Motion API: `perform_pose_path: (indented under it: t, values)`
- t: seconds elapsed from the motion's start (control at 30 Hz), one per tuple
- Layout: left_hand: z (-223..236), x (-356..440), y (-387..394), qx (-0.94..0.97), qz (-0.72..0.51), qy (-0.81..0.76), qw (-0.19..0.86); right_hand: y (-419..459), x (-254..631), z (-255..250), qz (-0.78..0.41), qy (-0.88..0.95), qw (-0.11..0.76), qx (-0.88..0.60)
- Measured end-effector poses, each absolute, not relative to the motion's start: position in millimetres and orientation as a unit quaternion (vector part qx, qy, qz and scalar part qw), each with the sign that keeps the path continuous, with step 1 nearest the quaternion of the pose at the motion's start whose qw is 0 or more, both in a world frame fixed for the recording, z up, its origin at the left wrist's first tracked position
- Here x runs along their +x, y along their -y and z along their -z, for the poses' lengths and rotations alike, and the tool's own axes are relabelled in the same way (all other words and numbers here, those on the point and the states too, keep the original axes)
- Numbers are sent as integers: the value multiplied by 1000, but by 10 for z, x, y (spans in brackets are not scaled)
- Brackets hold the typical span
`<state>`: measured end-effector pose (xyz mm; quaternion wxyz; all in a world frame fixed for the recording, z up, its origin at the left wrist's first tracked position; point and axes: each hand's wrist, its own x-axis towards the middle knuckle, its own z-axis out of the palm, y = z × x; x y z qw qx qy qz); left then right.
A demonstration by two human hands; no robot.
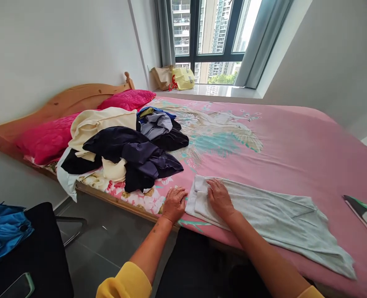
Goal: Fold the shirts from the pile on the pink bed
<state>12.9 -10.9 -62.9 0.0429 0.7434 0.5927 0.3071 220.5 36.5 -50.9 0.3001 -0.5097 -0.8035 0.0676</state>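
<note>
A pale grey-green garment point(273, 217) lies spread flat along the near edge of the pink bed point(295, 145). My right hand point(219, 197) rests flat on its left end, fingers stretched out over the folded waistband. My left hand point(174, 203) sits on the bedsheet just left of the garment's edge, fingers curled down and touching the fabric's border. Both hands hold nothing lifted.
A heap of dark, cream and grey clothes point(124, 149) lies at the bed's head by two magenta pillows point(46, 138). A black chair point(31, 248) with blue cloth and a phone point(17, 286) stands at left. Bags point(177, 78) sit on the window sill. Another folded item point(366, 213) lies at right.
</note>
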Motion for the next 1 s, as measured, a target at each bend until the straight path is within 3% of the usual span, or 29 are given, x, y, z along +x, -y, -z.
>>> perform_pose_path:
  t: [0.37,0.67,0.77,1.0]
  values:
    - [526,-49,-90,835,-113,-532,87,-308,2121,727,-61,760,318,-563]
    - [510,93,-201,828,-105,-546,70,-335,2097,721,-65,738,345,-576]
    - [484,179,-200,814,-144,-547,133,-334,2100,725,-68,737,351,-574]
    - [516,751,-127,665,-384,-496,406,-337,2110,675,-88,722,369,-579]
